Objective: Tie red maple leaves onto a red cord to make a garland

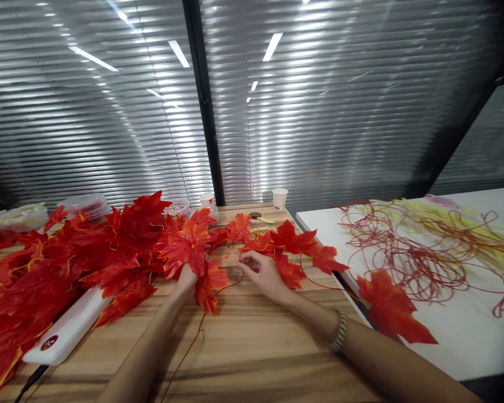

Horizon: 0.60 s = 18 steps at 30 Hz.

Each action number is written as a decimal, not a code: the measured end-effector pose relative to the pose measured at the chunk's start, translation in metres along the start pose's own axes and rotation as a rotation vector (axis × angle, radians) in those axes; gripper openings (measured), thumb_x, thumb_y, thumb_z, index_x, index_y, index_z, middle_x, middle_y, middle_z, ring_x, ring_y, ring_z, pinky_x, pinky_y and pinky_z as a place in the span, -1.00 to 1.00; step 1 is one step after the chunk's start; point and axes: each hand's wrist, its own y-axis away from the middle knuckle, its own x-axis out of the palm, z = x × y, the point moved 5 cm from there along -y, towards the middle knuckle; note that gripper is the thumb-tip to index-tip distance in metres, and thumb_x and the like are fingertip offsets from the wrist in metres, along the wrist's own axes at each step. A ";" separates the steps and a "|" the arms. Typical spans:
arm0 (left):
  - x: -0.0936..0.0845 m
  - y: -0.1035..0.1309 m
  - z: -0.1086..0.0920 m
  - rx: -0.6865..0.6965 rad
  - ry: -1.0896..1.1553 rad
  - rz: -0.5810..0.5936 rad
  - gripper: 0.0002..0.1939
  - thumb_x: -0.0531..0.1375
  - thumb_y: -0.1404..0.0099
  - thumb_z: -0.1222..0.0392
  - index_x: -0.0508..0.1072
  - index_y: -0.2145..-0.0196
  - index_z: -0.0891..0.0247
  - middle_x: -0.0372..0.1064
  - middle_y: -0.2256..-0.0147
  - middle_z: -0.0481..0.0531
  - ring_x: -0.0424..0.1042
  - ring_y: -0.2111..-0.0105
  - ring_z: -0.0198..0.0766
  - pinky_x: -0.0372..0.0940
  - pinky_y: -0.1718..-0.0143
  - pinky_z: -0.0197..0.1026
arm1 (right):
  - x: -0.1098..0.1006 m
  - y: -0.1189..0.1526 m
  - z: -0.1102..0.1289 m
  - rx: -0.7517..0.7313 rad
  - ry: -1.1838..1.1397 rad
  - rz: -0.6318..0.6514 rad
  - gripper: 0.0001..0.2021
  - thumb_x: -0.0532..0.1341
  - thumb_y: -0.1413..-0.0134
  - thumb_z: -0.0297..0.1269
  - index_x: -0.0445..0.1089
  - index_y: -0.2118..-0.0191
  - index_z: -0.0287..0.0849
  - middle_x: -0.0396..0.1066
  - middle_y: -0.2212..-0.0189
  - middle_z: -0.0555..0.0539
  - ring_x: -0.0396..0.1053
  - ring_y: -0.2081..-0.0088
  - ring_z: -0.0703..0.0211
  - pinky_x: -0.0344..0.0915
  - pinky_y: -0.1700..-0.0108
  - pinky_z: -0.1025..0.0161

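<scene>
My right hand [262, 272] is closed in a pinch at a thin red-brown cord [231, 284], above the wooden table. Artificial red maple leaves [293, 239] lie just behind and beside that hand. My left hand [189, 273] reaches under a large red-orange maple leaf [187, 246], which covers its fingers, so their grip is hidden. Another maple leaf [211, 282] hangs beside the left hand, with the cord passing by it. A length of cord [187, 354] trails from there toward the table's near edge.
A big heap of red leaves [75, 246] fills the left side, partly over a white power strip [63, 330]. Paper cups [279, 198] stand at the back. On the white table [441, 352] at right lie tangled red cord [420, 268] and one leaf [388, 305].
</scene>
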 end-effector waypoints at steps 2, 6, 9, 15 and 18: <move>0.001 0.002 -0.002 -0.002 0.029 0.001 -0.64 0.28 0.24 0.02 0.17 0.62 0.22 0.20 0.62 -0.08 0.20 0.55 -0.27 0.15 0.49 -0.23 | 0.000 0.000 0.001 0.002 0.007 0.005 -0.90 0.17 0.03 -0.29 0.34 0.39 -0.20 0.40 0.45 -0.03 0.34 0.44 0.27 0.30 0.40 0.35; -0.001 0.003 -0.001 -0.001 0.049 -0.013 -0.66 0.27 0.22 0.02 0.20 0.58 0.24 0.21 0.61 -0.09 0.20 0.54 -0.29 0.15 0.50 -0.25 | 0.000 0.000 0.000 0.000 0.017 0.008 -0.90 0.18 0.03 -0.30 0.35 0.38 -0.21 0.40 0.44 -0.05 0.35 0.42 0.26 0.30 0.40 0.35; -0.002 0.001 0.001 -0.003 0.037 -0.010 -0.67 0.26 0.21 0.03 0.22 0.58 0.24 0.20 0.62 -0.10 0.17 0.58 -0.33 0.14 0.54 -0.26 | 0.000 0.000 0.000 0.001 0.022 0.012 -0.90 0.18 0.03 -0.31 0.35 0.38 -0.23 0.41 0.42 -0.07 0.36 0.40 0.24 0.30 0.38 0.34; 0.002 -0.002 -0.002 0.074 0.075 0.073 -0.74 0.23 0.16 0.07 0.23 0.60 0.22 0.27 0.53 -0.06 0.22 0.51 -0.31 0.18 0.47 -0.26 | 0.001 0.001 0.001 0.003 0.004 0.030 -0.91 0.16 0.01 -0.31 0.35 0.37 -0.21 0.42 0.42 -0.06 0.37 0.39 0.25 0.32 0.35 0.33; -0.002 -0.003 0.003 0.018 0.001 0.038 -0.71 0.25 0.21 0.09 0.21 0.59 0.22 0.21 0.57 -0.09 0.21 0.53 -0.31 0.17 0.51 -0.27 | 0.002 0.001 0.001 0.001 -0.006 0.038 -0.91 0.16 0.01 -0.30 0.35 0.37 -0.20 0.42 0.42 -0.05 0.37 0.39 0.25 0.33 0.34 0.33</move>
